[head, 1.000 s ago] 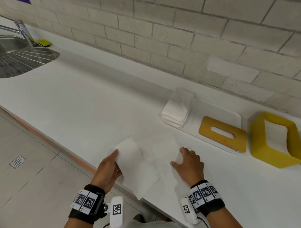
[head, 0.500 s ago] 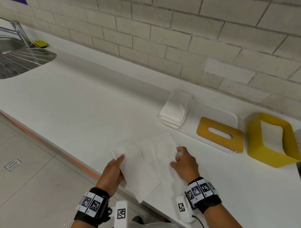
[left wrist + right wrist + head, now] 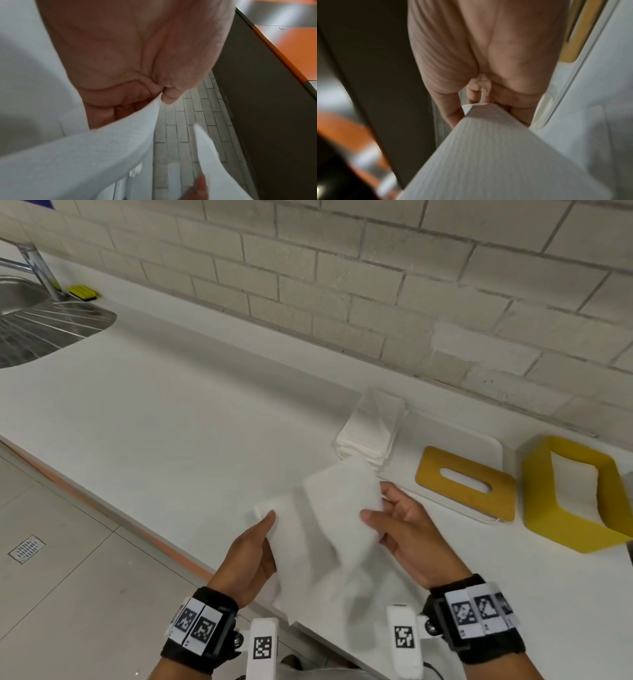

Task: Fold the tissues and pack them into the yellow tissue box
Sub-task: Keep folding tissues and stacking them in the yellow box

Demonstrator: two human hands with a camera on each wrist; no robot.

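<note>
The left hand [image 3: 251, 556] pinches the near-left edge of a white tissue [image 3: 325, 529] between thumb and curled fingers; the left wrist view shows the paper clamped at the thumb tip. The right hand [image 3: 407, 529] grips the opposite edge, thumb on top and fingers curled behind, with a corner of the sheet caught between the fingers in the right wrist view. Between the two hands the tissue hangs lifted off the white counter [image 3: 171, 422], sagging in the middle with a soft crease running through it, its lower end trailing past the counter's front edge.

This looks like the folding step: one sheet is up in the air and not yet halved. The next move seems to call for bringing the two held edges together so they line up, then laying the sheet flat and pressing the crease; thin paper like this will likely drift or wrinkle if one hand lets go early.

Just beyond the right hand lies a stack of folded tissues [image 3: 371, 429] on the left end of a white tray [image 3: 479, 440]. A flat yellow lid [image 3: 466, 484] with an oval slot rests on the same tray. Further right, apart from the tray, the yellow tissue box [image 3: 575, 494] stands open on the counter, and no tissue is plainly seen inside it, so packing appears not yet begun
</note>
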